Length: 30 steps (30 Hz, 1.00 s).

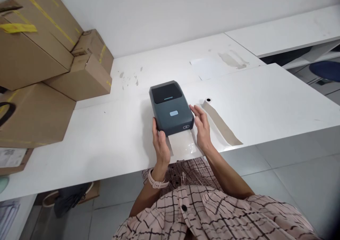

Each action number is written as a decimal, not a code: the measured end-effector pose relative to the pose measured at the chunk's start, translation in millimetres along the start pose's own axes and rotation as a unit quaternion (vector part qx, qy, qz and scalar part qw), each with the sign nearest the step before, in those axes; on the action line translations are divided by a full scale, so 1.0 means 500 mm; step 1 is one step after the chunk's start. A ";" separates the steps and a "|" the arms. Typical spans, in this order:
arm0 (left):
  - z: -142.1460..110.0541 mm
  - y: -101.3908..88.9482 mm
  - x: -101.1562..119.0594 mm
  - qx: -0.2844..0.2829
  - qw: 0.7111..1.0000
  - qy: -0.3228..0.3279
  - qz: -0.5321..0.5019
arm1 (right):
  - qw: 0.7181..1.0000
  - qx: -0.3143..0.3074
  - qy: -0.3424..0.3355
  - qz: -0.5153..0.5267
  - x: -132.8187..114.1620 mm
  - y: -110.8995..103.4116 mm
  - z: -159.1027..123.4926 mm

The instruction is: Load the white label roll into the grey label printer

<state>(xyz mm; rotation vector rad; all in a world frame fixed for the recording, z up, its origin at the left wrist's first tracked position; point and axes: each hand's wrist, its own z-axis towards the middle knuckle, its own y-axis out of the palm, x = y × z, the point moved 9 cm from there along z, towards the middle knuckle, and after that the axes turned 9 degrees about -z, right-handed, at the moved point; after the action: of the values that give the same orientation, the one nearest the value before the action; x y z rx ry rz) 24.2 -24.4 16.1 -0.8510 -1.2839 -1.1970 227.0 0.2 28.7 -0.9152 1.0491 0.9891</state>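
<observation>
A dark blue-grey label printer [170, 107] with a black lid window and a pale button lies on the white table. Against its left side rest the fingers of my left hand [161, 148], the thumb at the near left corner. My right hand [202, 128] is at the opposite side, its fingers along the right edge and its thumb by the near right corner. Between them, both hands hold the printer. A pale, shiny sheet [182, 143] extends from under the printer's near end toward me. Whether it comes out of the printer I cannot tell.
Right of the printer, a small roll [208, 100] has a long greyish strip [223, 124] unrolled toward the table's front edge. Cardboard boxes [34, 116] are stacked at the left. A white paper [205, 68] lies farther back. A dark blue stool [325, 71] stands at the far right.
</observation>
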 end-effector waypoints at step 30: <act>0.262 -0.023 0.018 -0.002 1.000 0.020 0.018 | 0.967 -0.066 -0.201 -0.142 -0.184 0.084 0.261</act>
<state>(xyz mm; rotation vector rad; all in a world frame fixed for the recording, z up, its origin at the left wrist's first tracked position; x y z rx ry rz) -19.7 97.3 42.2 -0.8454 -1.2288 -1.1830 202.9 116.3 143.8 -0.8956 0.4997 0.9571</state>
